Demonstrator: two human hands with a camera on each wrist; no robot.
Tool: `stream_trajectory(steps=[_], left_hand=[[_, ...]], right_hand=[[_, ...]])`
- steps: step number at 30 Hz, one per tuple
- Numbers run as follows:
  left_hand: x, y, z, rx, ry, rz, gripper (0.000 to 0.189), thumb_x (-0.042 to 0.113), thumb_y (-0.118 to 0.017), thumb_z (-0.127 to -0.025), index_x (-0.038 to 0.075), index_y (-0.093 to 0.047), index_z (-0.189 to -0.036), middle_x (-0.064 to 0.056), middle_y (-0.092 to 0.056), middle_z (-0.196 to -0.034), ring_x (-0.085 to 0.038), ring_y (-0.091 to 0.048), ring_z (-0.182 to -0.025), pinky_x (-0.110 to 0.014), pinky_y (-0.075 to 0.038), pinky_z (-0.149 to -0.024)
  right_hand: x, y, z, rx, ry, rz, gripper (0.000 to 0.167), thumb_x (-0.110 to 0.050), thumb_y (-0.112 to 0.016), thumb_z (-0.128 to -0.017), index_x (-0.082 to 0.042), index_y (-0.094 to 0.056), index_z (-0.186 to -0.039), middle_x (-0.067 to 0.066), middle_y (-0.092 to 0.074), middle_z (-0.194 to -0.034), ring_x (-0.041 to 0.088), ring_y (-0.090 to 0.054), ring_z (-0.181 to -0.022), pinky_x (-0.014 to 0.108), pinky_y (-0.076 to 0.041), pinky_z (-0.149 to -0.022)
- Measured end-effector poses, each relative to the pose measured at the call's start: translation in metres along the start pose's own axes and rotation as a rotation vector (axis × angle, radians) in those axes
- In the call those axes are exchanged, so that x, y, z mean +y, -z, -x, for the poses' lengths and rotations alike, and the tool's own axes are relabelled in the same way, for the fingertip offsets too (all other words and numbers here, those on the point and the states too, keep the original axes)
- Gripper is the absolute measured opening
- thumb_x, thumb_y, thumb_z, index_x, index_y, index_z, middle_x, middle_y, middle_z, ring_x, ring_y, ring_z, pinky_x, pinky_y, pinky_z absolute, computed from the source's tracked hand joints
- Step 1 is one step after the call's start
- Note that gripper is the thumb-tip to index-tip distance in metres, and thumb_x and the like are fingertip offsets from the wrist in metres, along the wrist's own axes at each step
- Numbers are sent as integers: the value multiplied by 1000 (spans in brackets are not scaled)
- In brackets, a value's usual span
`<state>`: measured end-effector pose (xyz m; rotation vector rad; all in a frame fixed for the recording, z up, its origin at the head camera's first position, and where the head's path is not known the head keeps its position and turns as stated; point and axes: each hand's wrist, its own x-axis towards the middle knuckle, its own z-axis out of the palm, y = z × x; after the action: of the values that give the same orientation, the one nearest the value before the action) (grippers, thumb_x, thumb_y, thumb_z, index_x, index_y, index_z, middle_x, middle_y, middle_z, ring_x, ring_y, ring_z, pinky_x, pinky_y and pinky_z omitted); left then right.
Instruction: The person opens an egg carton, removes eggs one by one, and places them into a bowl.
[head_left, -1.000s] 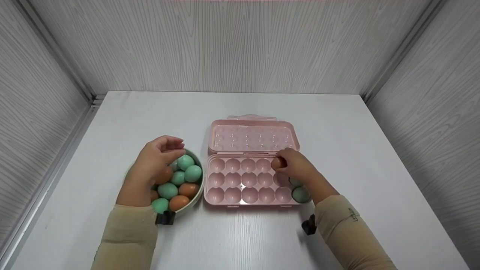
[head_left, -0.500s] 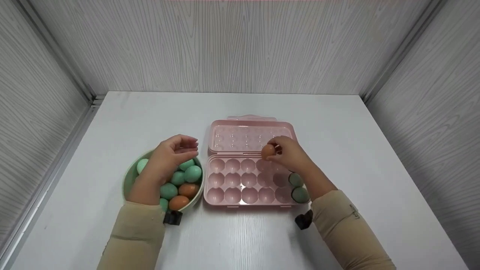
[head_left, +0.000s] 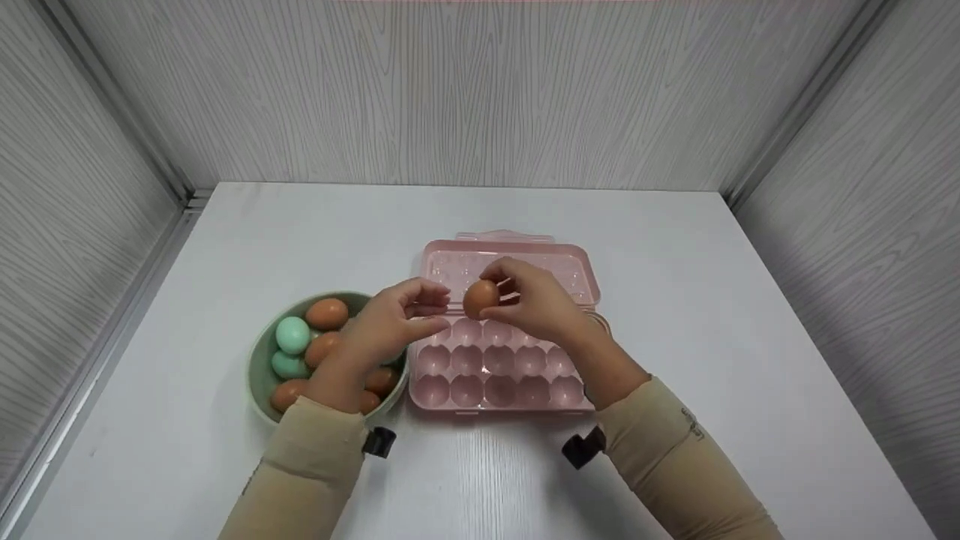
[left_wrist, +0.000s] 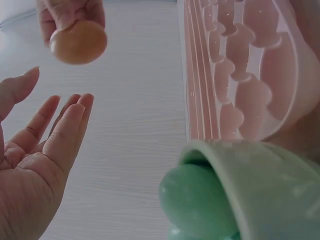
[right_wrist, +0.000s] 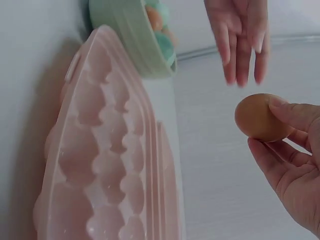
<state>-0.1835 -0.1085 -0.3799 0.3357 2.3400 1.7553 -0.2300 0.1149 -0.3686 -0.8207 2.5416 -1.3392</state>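
Between thumb and fingertips my right hand pinches a brown egg, raised over the hinge line of the pink egg box. My left hand faces it a short way to the left, fingers relaxed and thumb apart, holding nothing. In the left wrist view a gap shows between those fingers and the egg. Beneath my left wrist stands a pale green bowl of brown and green eggs. The box's lid lies back, and my right forearm hides its right-hand cups.
The bowl stands directly left of the egg box on a white table. Grey wood-patterned panels close off the back and both sides. Several bare cups show in the box.
My right hand has carried the brown egg leftward from the box's back right cups. My left hand has moved right from above the bowl, so the two hands are now close together.
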Motion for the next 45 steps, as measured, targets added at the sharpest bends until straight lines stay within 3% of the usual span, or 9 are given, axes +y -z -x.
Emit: stream_trajectory(steps=[4, 11, 22, 27, 35, 45], left_hand=[[4, -10, -2, -24, -30, -39, 41, 13, -68, -82, 11, -53, -120, -6, -57, -115, -21, -55, -109, -31, -47, -89], [7, -15, -3, -7, -60, -52, 45, 12, -70, -80, 12, -51, -121, -7, -55, -115, -20, -56, -108, -29, -48, -86], [11, -6, 0, 32, -55, -140, 49, 21, -73, -79, 15, -54, -123, -3, -57, -116, -19, -56, -107, -32, -47, -88], [14, 2, 4, 28, -62, -173, 51, 19, -72, -80, 13, -52, -127, -6, -57, -117, -22, -56, -107, -34, -47, -87], [15, 28, 9, 53, 48, -217, 49, 26, -71, -80, 16, -52, -123, -6, -54, -118, -23, -54, -110, -35, -48, -85], [-7, 61, 14, 118, 197, -253, 43, 24, -71, -80, 16, -49, -116, -4, -52, -119, -23, -50, -113, -41, -41, -94]], right_hand=[[-12, -6, 1, -27, 41, -20, 33, -11, -75, -75, -13, -57, -102, -1, -59, -100, 15, -60, -94, 25, -51, -76], [-22, -11, 2, -69, 72, 4, 32, -9, -73, -77, -15, -58, -105, -3, -58, -102, 13, -58, -96, 24, -50, -78], [-23, -13, 1, -119, 117, -59, 34, -9, -62, -87, -12, -56, -120, -1, -58, -117, 14, -56, -107, 24, -46, -89], [-19, -11, 1, -104, 111, -45, 30, -13, -62, -87, -11, -57, -117, 0, -61, -111, 12, -59, -102, 24, -46, -88], [-6, -4, 2, -85, 69, 3, 15, -18, -62, -87, -11, -63, -101, -1, -63, -94, 10, -59, -89, 28, -48, -84], [20, 6, 6, -68, -4, 53, 16, -22, -61, -88, -12, -64, -100, -1, -62, -89, 13, -56, -84, 29, -48, -77]])
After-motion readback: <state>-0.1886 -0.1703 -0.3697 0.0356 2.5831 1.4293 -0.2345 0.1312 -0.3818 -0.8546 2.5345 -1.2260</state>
